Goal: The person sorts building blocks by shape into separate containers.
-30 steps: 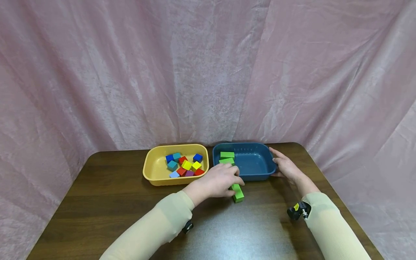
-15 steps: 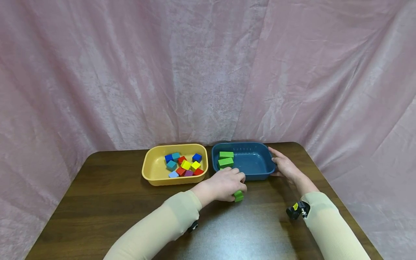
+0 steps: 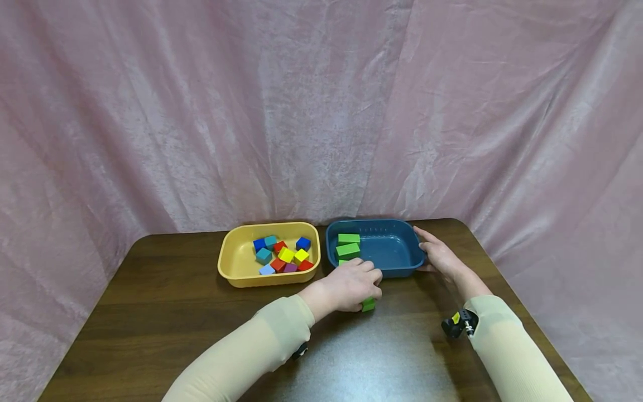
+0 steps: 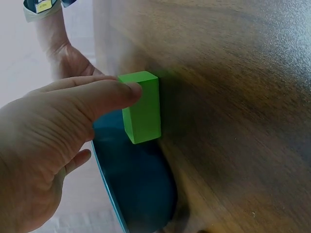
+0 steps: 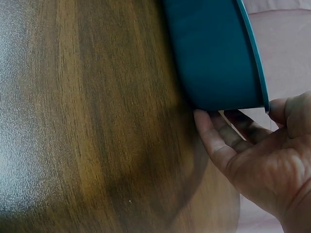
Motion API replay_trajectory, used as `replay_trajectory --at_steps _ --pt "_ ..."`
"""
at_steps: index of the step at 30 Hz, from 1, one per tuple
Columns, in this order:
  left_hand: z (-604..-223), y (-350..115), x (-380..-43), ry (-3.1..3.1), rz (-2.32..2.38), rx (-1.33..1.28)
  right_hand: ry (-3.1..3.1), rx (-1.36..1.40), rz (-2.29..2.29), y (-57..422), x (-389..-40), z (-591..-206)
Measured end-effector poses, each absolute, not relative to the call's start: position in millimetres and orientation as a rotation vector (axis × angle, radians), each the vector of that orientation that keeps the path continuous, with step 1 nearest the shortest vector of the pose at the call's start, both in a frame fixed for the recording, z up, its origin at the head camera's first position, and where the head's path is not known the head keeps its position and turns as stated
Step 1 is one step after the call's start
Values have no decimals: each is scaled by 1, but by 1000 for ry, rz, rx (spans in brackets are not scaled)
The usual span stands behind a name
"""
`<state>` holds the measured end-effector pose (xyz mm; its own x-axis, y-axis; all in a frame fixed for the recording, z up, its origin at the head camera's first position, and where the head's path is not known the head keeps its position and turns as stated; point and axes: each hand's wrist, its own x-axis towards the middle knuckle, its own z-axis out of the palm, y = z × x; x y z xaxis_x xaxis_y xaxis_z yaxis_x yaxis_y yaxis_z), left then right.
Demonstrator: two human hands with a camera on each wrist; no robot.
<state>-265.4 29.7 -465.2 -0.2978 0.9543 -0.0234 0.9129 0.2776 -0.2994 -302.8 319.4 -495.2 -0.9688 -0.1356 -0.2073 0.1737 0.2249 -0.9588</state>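
Note:
My left hand [image 3: 349, 286] pinches a bright green rectangular block [image 4: 146, 109] between thumb and fingers, just in front of the blue tray [image 3: 387, 273]. In the left wrist view the block stands out against the tray's wall, and the fingers are partly hidden behind it. My right hand [image 5: 272, 170] holds the tray's right end, thumb at the rim and fingers against the outer wall low down. Inside the tray, at its left end, lie green blocks [image 3: 348, 250], one of them partly covered by my left hand.
A yellow tray [image 3: 231, 268] stands left of the blue one, with several small cubes [image 3: 286, 255] in red, yellow, blue, teal and purple. Both trays sit near the back edge of the dark wooden table [image 3: 166, 312]. A pink curtain [image 3: 321, 123] hangs behind.
My left hand has shifted slightly right and its fingers have closed round the green block, covering more of it. The right hand keeps its place on the blue tray.

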Motion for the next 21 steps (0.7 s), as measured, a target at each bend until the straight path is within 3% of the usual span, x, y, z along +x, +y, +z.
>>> replay_trajectory --at_steps 21 --pt "-475 33 -266 -2253 451 -1737 2267 32 -1815 318 -301 -497"
